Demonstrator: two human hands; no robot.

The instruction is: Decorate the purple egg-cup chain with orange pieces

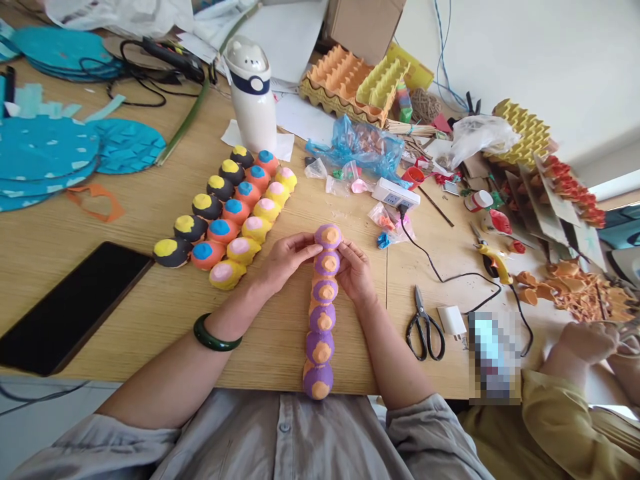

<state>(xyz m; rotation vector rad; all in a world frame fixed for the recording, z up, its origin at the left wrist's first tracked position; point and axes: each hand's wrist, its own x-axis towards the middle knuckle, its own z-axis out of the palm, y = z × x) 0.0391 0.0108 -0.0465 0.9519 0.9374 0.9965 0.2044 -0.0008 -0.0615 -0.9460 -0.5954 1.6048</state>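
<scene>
A strip of purple egg-carton bumps topped with orange clay (323, 319) lies lengthwise in front of me, its near end at the table edge. My left hand (287, 261) pinches the far bump from the left, thumb on its side. On the right, my right hand (356, 268) has its fingers closed against the same bump and the one below it. To the left lie three similar strips: a black one with yellow tops (207, 207), an orange one with blue tops (234, 211) and a yellow one with pink tops (257, 229).
A black tablet (75, 307) lies at the left, a white bottle (253, 100) behind the strips. Scissors (424, 327), a white charger (451, 320) and a power strip (397, 193) with a cord are at the right. A co-worker's hand (590, 343) shows at far right.
</scene>
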